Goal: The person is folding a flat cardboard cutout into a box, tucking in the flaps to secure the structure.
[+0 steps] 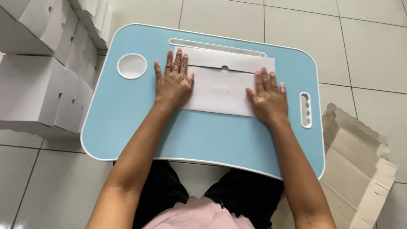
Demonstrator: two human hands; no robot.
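A flat white cardboard box blank (222, 82) lies folded on a light blue lap table (200, 136). My left hand (173, 80) presses flat on the blank's left end, fingers spread and pointing away from me. My right hand (269, 95) presses flat on its right end the same way. A fold line with a small half-round notch runs across the blank between my fingertips. Neither hand grips anything.
Stacks of assembled white boxes (36, 33) stand on the tiled floor to the left of the table. A pile of flat unfolded blanks (357, 177) lies on the floor at the right. The table has a round cup recess (131, 66), a long slot (218, 48) and a handle cut-out (305, 110).
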